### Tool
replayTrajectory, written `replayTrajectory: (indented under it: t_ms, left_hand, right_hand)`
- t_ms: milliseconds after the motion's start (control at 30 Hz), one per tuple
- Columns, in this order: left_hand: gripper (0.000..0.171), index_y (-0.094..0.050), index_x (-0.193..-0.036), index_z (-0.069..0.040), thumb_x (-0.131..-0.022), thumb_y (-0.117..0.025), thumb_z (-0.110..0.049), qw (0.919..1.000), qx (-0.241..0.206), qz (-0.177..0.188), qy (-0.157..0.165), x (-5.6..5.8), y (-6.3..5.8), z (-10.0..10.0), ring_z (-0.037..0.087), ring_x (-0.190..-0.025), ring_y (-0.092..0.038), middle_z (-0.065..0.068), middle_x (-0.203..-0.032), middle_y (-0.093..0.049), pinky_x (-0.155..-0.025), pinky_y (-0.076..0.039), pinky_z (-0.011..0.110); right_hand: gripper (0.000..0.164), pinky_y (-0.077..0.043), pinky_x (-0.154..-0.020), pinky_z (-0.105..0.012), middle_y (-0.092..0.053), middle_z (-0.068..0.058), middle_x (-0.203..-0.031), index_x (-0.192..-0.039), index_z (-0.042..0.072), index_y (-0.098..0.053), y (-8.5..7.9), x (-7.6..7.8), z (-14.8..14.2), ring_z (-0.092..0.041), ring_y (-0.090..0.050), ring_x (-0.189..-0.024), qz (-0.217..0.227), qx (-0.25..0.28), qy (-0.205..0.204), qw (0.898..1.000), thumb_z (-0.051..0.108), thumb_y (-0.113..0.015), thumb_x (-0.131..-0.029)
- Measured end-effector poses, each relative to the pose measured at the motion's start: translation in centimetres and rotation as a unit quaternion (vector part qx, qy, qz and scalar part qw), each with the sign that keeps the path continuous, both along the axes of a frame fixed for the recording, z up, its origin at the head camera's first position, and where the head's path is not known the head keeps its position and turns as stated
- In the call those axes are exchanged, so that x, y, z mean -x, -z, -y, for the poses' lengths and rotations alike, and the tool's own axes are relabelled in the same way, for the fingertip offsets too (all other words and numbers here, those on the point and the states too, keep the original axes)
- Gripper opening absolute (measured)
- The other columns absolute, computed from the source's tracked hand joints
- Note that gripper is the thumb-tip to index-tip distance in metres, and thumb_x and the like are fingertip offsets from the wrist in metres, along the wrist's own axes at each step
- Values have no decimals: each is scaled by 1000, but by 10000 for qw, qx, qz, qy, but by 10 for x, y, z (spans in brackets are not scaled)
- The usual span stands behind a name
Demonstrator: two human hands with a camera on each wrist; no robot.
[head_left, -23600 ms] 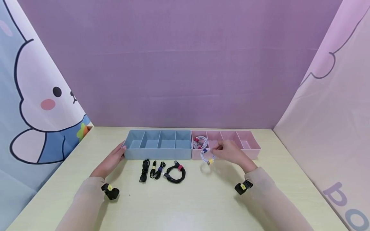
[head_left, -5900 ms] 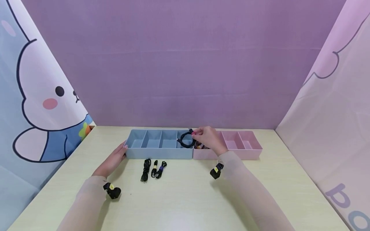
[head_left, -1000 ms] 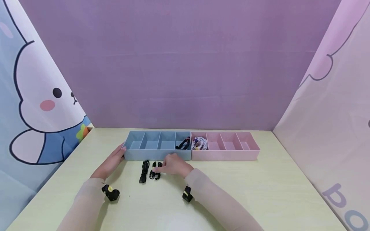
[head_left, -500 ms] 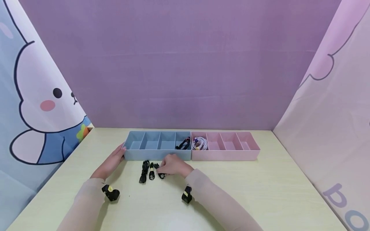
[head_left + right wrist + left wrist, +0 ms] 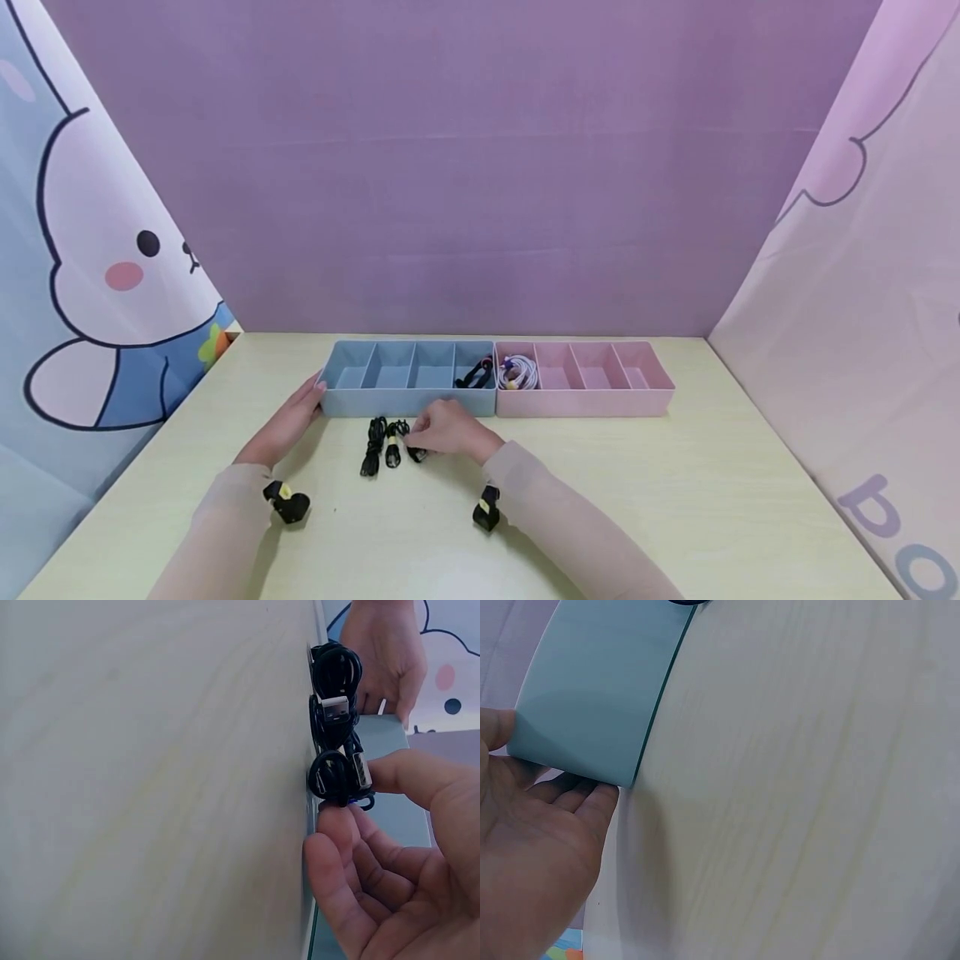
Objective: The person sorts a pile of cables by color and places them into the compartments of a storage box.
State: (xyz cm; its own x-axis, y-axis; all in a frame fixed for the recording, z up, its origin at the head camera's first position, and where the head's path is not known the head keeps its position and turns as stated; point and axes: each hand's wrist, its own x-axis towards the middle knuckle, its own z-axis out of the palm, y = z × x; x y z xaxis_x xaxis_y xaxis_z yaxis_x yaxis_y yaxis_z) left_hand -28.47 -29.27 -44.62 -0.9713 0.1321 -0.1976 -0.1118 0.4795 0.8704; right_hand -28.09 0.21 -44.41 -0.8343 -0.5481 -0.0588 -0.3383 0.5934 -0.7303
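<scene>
My right hand (image 5: 450, 429) is in front of the blue box (image 5: 408, 404), pinching a coiled black cable (image 5: 341, 780) with a purple tie between thumb and fingers. Most of that cable is covered by the hand in the head view. Just left of it lie a small black cable with a yellow tie (image 5: 392, 450) and a longer black cable bundle (image 5: 373, 447). My left hand (image 5: 288, 417) rests against the box's left end, its fingers on the end wall and thumb at the top corner. One black cable coil (image 5: 477, 373) sits in the box's rightmost compartment.
A pink divided box (image 5: 585, 404) stands end to end with the blue one, white coiled cables (image 5: 519, 372) in its leftmost compartment. Both are on a pale wooden table (image 5: 600, 517). A purple backdrop (image 5: 480, 167) rises behind.
White cables and the red-tied black coil have gone into the boxes. Over the last second, my right hand has gone from the yellow-tied cable to the purple-tied one; the left stays put.
</scene>
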Motion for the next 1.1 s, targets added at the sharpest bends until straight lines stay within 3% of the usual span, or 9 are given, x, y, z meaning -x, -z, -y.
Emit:
replayTrajectory:
  t_ms: [100, 233, 900, 1100]
  left_hand:
    - [70, 10, -161, -19, -108, -19, -55, 10000, -7, -7, 11, -1, 0, 0, 39, -151, 3, 13, -166, 13, -120, -13, 57]
    - [70, 9, -161, -20, -108, -20, -54, 10000, -11, -56, 12, 0, 1, 1, 39, -151, 3, 13, -166, 12, -121, -14, 56]
    - [72, 10, -161, -22, -106, -21, -58, 10000, 6, 26, -31, 1, 2, 1, 39, -151, 4, 12, -166, 13, -120, -13, 57]
    - [73, 10, -161, -22, -106, -21, -60, 10000, 6, 22, -38, 1, 3, 2, 38, -151, 4, 12, -166, 13, -121, -13, 57]
  right_hand:
    - [15, -52, -53, -24, -68, 7, -67, -82, 16, -77, -1, -1, 0, -13, -62, -57, 84, 196, 55, 9998, 27, -74, -92]
    - [15, -55, -55, -25, -69, 6, -69, -88, 15, -77, 0, 1, 0, -15, -66, -61, 206, 363, 113, 9991, 29, -74, -92]
    - [16, -53, -55, -24, -67, 8, -73, -92, 15, -76, -9, 1, -2, -18, -67, -66, -97, 664, -27, 9977, 31, -74, -92]
    - [17, -54, -57, -25, -68, 6, -74, -94, 14, -75, -19, 1, -5, -22, -68, -69, -5, 815, -94, 9966, 31, -72, -94]
